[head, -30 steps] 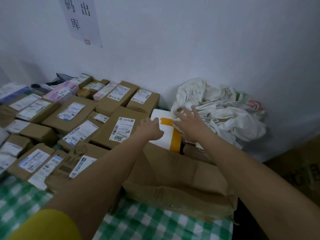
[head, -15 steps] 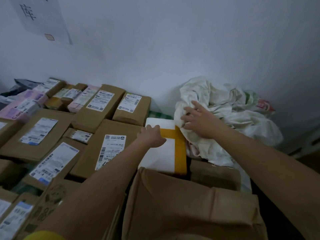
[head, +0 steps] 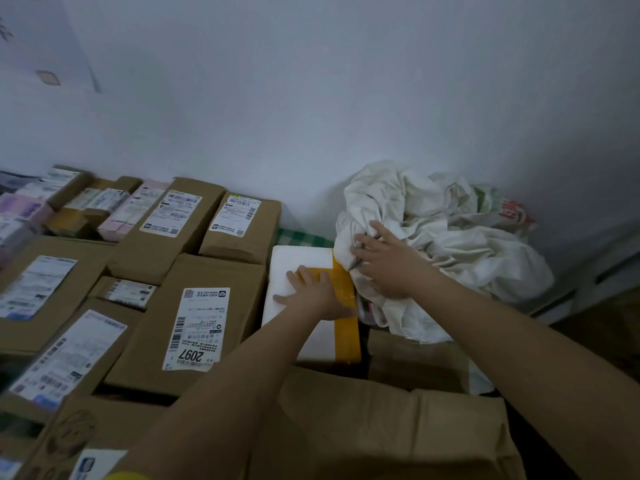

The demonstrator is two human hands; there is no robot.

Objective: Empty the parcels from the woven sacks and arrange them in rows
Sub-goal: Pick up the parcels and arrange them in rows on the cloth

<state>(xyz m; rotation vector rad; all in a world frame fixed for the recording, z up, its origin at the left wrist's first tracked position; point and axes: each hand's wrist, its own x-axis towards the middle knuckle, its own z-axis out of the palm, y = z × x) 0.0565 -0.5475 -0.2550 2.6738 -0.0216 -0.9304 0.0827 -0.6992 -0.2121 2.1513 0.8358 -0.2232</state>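
A white foam parcel (head: 298, 261) crossed with yellow tape lies between the cardboard boxes and a crumpled white woven sack (head: 450, 244) by the wall. My left hand (head: 313, 294) rests flat on the parcel's top, fingers spread. My right hand (head: 388, 265) presses open-palmed against the sack's left edge, where the cloth overlaps the parcel's right corner. Rows of brown boxes with shipping labels fill the left side, among them one marked 2097 (head: 197, 327).
A large plain cardboard box (head: 398, 427) lies in the foreground under my forearms. A smaller brown box (head: 412, 358) sits below the sack. Green checked cloth (head: 301, 237) shows behind the parcel. The white wall (head: 346, 98) closes the back.
The camera has come closer and tilted down. My left hand went from a loose fist to lying flat on the white parcel. My right hand stays on the sack's edge.
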